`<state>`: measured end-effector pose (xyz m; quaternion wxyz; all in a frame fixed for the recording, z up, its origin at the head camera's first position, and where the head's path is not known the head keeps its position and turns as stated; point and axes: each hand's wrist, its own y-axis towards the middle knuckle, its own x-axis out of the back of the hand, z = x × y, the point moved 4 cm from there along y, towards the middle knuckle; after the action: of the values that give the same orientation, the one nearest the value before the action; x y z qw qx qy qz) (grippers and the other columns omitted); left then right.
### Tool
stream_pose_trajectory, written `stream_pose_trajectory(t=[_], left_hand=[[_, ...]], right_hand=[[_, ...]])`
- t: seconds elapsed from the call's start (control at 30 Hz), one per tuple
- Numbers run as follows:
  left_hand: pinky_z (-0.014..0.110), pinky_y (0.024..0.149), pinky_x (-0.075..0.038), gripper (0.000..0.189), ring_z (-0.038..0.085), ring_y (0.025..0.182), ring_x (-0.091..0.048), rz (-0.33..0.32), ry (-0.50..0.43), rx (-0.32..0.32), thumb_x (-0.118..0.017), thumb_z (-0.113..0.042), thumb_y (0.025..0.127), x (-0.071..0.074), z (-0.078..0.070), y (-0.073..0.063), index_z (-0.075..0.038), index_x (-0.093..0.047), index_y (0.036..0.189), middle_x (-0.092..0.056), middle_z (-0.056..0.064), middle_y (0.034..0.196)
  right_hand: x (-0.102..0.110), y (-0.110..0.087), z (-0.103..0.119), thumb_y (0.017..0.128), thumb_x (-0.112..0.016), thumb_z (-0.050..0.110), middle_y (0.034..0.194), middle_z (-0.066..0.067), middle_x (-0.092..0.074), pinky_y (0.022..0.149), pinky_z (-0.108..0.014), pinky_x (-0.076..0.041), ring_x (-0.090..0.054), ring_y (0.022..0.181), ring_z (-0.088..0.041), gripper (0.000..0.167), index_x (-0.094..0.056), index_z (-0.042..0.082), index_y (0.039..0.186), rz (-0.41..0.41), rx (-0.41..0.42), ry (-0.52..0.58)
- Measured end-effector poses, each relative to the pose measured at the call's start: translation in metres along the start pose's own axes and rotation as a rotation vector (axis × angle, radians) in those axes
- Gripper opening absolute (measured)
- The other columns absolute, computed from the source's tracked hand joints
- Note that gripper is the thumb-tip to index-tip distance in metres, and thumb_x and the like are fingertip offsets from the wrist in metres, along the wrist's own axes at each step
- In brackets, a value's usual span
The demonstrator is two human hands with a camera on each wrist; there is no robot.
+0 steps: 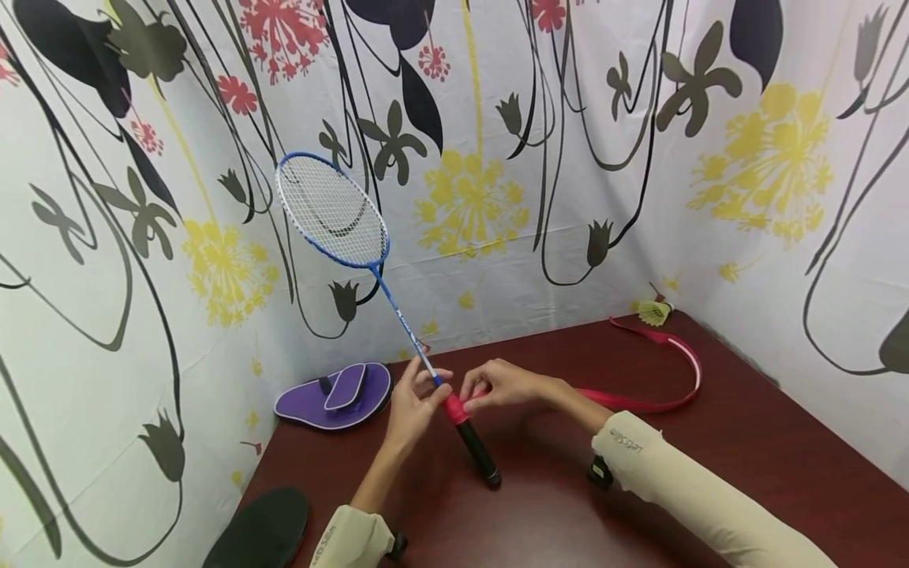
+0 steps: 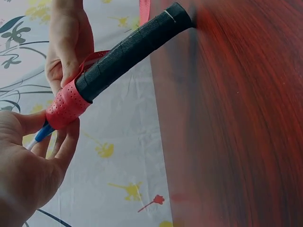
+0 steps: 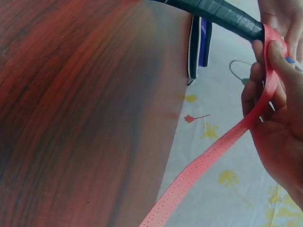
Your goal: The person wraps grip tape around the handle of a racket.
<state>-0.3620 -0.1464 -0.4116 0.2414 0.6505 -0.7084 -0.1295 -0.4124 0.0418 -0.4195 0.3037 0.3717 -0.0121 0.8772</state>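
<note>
A blue badminton racket [image 1: 334,211] stands tilted, its black handle butt [image 1: 491,476] on the dark red table [image 1: 710,457]. My left hand [image 1: 415,402] grips the shaft just above the handle, fingers curled round the red wrap [image 2: 66,106]. My right hand [image 1: 497,384] pinches a red perforated grip tape [image 3: 208,156] against the top of the black handle [image 3: 222,13]. The tape's loose length [image 1: 667,379] trails right across the table in a loop. In the left wrist view the red tape covers only the upper end of the handle [image 2: 128,49].
A purple racket cover [image 1: 334,394] lies at the table's back left corner. A yellow shuttlecock [image 1: 655,312] sits at the back right by the curtain. A dark oval object [image 1: 263,527] lies at the front left edge. Patterned fabric walls [image 1: 497,158] enclose the table on three sides.
</note>
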Motion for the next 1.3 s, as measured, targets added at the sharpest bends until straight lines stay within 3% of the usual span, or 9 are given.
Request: stream_pose_trajectory(t=[0.13, 0.3, 0.53, 0.67, 0.8, 0.9, 1.0, 1.13, 1.3], left_hand=[[0.024, 0.083, -0.057, 0.061, 0.046, 0.103, -0.07, 0.038, -0.064, 0.004, -0.07, 0.011, 0.092, -0.001, 0.001, 0.0, -0.008, -0.047, 0.145, -0.068, 0.03, 0.124], [0.026, 0.084, -0.058, 0.058, 0.05, 0.103, -0.068, 0.076, -0.12, 0.013, -0.063, 0.015, 0.095, -0.003, 0.003, 0.001, -0.005, -0.045, 0.146, -0.066, 0.031, 0.129], [0.03, 0.09, -0.059, 0.059, 0.052, 0.106, -0.067, 0.115, -0.2, -0.01, -0.058, 0.019, 0.095, -0.002, 0.004, -0.001, 0.001, -0.041, 0.148, -0.061, 0.036, 0.132], [0.033, 0.093, -0.058, 0.058, 0.051, 0.111, -0.066, 0.115, -0.227, -0.014, -0.057, 0.018, 0.096, -0.001, 0.005, -0.004, 0.0, -0.038, 0.148, -0.061, 0.033, 0.134], [0.028, 0.094, -0.056, 0.05, 0.047, 0.119, -0.063, 0.053, -0.177, 0.003, -0.058, 0.017, 0.096, -0.001, 0.006, -0.007, 0.001, -0.041, 0.14, -0.064, 0.027, 0.135], [0.023, 0.089, -0.054, 0.045, 0.044, 0.117, -0.063, -0.006, -0.095, 0.019, -0.06, 0.016, 0.095, -0.001, 0.005, -0.007, 0.0, -0.047, 0.135, -0.068, 0.022, 0.132], [0.021, 0.083, -0.052, 0.046, 0.038, 0.112, -0.064, -0.048, 0.02, 0.023, -0.062, 0.013, 0.094, -0.001, 0.003, -0.005, -0.002, -0.052, 0.137, -0.071, 0.019, 0.127], [0.02, 0.079, -0.052, 0.046, 0.034, 0.104, -0.063, -0.098, 0.112, 0.033, -0.066, 0.01, 0.093, -0.002, 0.001, -0.003, 0.001, -0.055, 0.137, -0.07, 0.024, 0.119], [0.017, 0.071, -0.052, 0.044, 0.029, 0.092, -0.065, -0.151, 0.121, 0.038, -0.072, 0.007, 0.092, -0.001, 0.003, -0.003, 0.005, -0.056, 0.133, -0.07, 0.029, 0.11]], right_hand=[[-0.001, 0.001, 0.0, 0.096, -0.077, 0.024, 0.088, 0.002, -0.079, 0.067, -0.022, -0.053, -0.077, 0.089, -0.027, 0.015, -0.073, 0.016, 0.108, -0.005, -0.035, 0.009], [-0.004, 0.002, 0.001, 0.097, -0.076, 0.024, 0.086, -0.012, -0.079, 0.058, -0.02, -0.042, -0.076, 0.077, -0.019, 0.02, -0.074, 0.013, 0.113, 0.017, -0.038, 0.014], [-0.009, 0.004, -0.001, 0.098, -0.074, 0.024, 0.077, 0.004, -0.076, 0.054, -0.021, -0.036, -0.066, 0.065, -0.008, 0.019, -0.076, 0.011, 0.113, 0.051, -0.034, 0.008], [-0.012, 0.006, 0.0, 0.1, -0.071, 0.021, 0.078, 0.003, -0.076, 0.055, -0.021, -0.038, -0.065, 0.065, -0.013, 0.019, -0.075, 0.011, 0.116, 0.102, -0.041, 0.04], [-0.014, 0.01, 0.002, 0.101, -0.071, 0.025, 0.079, -0.004, -0.077, 0.058, -0.021, -0.04, -0.069, 0.071, -0.024, 0.018, -0.076, 0.014, 0.114, 0.119, -0.019, 0.024], [-0.013, 0.012, 0.002, 0.097, -0.075, 0.031, 0.077, -0.002, -0.074, 0.058, -0.021, -0.04, -0.066, 0.067, -0.021, 0.016, -0.075, 0.018, 0.108, 0.073, -0.007, -0.046], [-0.01, 0.012, 0.001, 0.093, -0.08, 0.035, 0.074, 0.004, -0.068, 0.059, -0.02, -0.042, -0.059, 0.062, -0.01, 0.017, -0.072, 0.021, 0.099, 0.01, -0.02, -0.103], [-0.009, 0.014, 0.002, 0.09, -0.083, 0.037, 0.073, 0.008, -0.064, 0.059, -0.021, -0.044, -0.053, 0.061, -0.005, 0.024, -0.068, 0.019, 0.093, -0.037, -0.021, -0.126], [-0.011, 0.019, 0.003, 0.087, -0.084, 0.044, 0.072, 0.011, -0.062, 0.06, -0.022, -0.042, -0.048, 0.06, -0.004, 0.033, -0.063, 0.019, 0.086, -0.063, -0.018, -0.165]])
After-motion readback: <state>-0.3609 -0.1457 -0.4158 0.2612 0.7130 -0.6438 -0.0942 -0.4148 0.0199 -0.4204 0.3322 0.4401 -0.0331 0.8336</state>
